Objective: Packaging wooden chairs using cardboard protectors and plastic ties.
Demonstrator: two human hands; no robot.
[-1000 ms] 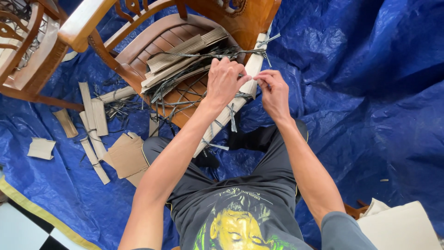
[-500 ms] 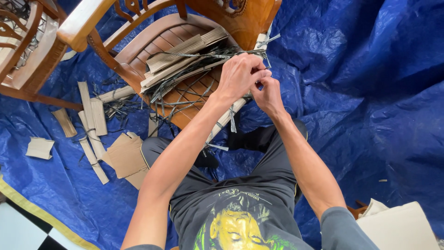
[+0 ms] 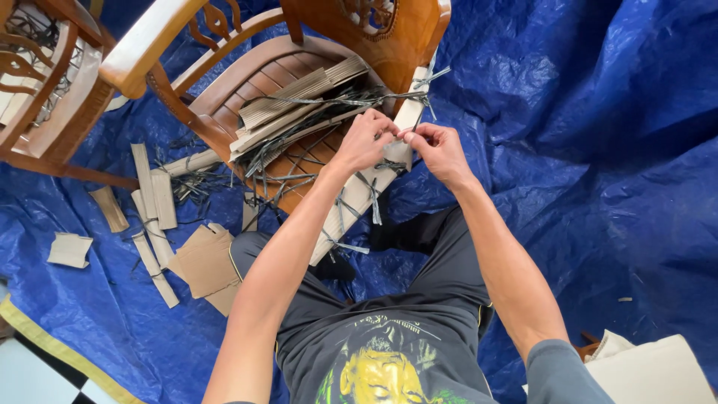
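Grey plastic strapping [image 3: 390, 166] is being pinched between both hands, right where it is crossing the cardboard-wrapped chair arm [image 3: 374, 176]. The left hand [image 3: 364, 140] is closing its grip on the strap from the seat side, fingertips bunched together on the knot; the right hand [image 3: 441, 152] is meeting it from the outer side, thumb and forefinger nipping the same band, so each grip is shut on the strapping rather than on the wrapping beneath. Holding it from two sides is probably keeping the band taut against the padding, so that it cannot slide along the arm.

Both forearms are reaching forward from the body and converging on that spot, wrists slightly bent down, elbows spread over the lap.

The wrapped arm belongs to a carved wooden chair [image 3: 314, 45], which is lying tipped toward the person. More straps are showing along the same arm, nearer the person's knees and at the far end by the chair back. On the chair's slatted seat a heap of corrugated cardboard strips [image 3: 299, 97] and loose strap ends is resting, likely stripped packing. To the left of the chair, further cardboard pieces [image 3: 153, 202] are lying scattered over the blue tarpaulin [image 3: 598, 150] that is spreading under and around the chair. A second wooden chair [image 3: 45, 82] is standing beyond the first one's left armrest.
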